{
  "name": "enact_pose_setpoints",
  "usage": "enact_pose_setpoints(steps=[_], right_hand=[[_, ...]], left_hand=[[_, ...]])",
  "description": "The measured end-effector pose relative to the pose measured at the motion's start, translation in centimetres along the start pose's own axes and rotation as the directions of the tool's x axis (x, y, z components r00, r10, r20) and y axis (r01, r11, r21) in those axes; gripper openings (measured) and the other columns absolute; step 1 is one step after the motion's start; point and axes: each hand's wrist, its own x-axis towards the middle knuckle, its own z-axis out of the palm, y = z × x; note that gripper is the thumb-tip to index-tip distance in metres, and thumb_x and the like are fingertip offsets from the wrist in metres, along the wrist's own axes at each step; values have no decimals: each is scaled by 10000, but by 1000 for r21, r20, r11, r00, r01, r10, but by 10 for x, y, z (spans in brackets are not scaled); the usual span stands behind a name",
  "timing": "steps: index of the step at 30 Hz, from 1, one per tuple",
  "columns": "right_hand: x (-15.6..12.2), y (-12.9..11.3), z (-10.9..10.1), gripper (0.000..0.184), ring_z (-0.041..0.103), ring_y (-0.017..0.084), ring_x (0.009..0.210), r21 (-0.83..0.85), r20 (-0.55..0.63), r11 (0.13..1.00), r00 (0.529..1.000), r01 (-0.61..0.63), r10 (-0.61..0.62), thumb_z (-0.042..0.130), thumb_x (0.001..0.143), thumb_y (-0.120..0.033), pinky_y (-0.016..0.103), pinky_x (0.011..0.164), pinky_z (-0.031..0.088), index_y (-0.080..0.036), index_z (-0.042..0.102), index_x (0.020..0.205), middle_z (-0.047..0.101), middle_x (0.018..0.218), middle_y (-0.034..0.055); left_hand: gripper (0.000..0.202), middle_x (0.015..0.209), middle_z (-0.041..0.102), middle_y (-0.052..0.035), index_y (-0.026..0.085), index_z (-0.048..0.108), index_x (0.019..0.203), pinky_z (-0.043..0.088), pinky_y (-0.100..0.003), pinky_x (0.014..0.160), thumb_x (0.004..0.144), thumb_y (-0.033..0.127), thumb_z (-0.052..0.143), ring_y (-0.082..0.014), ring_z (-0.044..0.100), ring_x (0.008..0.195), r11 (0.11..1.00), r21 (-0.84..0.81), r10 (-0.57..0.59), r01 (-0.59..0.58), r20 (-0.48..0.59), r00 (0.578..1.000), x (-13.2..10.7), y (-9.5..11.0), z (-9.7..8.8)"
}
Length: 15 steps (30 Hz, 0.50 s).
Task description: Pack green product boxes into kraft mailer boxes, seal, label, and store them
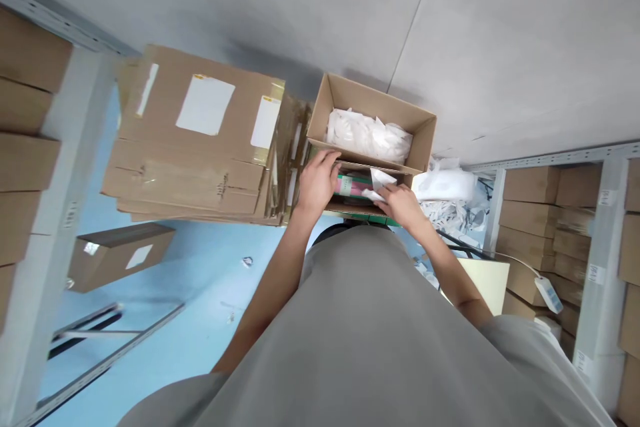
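My left hand [319, 181] is at the left end of a narrow open cardboard box [345, 209], its fingers curled at the box's edge. Inside that box lies a pink and green package [353, 185] with a pale label. White paper [381, 180] stands up at the box's right end, pinched in my right hand [403, 205]. Just behind, a larger open cardboard box [373, 90] holds crumpled white paper or wrapped packets [367, 133]; I cannot make out which. My right fingertips are partly hidden by the paper.
On the left is a stack of flattened cartons [195, 147] with white labels. A closed carton [123, 253] lies below it. Shelves of brown boxes [530, 213] stand on both sides. To the right are a white bag [445, 185] and shredded paper [453, 217].
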Motion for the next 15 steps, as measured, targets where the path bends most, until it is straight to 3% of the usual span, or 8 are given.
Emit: enact_pose_setpoints(steps=[3,7,10,12,15], right_hand=[[6,-2,-15,362,814,318,1163,26,5,1000,1000,-17,17,794,1123,-369,372,1021,575,-203,789,1445,816,1370,165],[29,14,-61,318,822,304,1182,156,-178,988,984,-1,29,656,1191,-367,369,1009,589,-247,792,1452,841,1355,114],[84,29,-86,300,813,321,1240,181,-229,983,970,-34,76,630,1191,-343,404,1078,582,-230,813,1400,865,1330,112],[136,34,-90,327,797,341,1298,183,-160,982,985,-34,64,690,1165,-375,434,1137,572,-199,808,1414,879,1308,126],[214,30,-80,473,764,380,1387,139,-22,989,998,-54,57,810,1106,-378,476,1191,568,-124,761,1502,838,1422,208]], left_hand=[[385,1523,765,-133,229,786,1444,562,-446,1256,1144,250,546,-339,741,1408,1000,13,9,-9,-6,1000,-1,-1,0],[371,1511,773,-133,223,792,1433,573,-436,1241,1154,254,550,-333,754,1387,1000,18,17,-17,-13,1000,-2,-1,1],[369,1510,774,-131,232,791,1436,578,-438,1240,1153,243,555,-328,758,1380,1000,15,13,-13,-17,1000,-3,-1,2],[369,1514,771,-128,241,789,1441,577,-441,1245,1152,234,560,-325,757,1382,1000,13,7,-7,-20,1000,-4,-2,2],[363,1515,772,-122,248,787,1444,576,-441,1251,1152,226,573,-319,758,1384,1000,13,-2,2,-10,1000,-5,-3,2]])
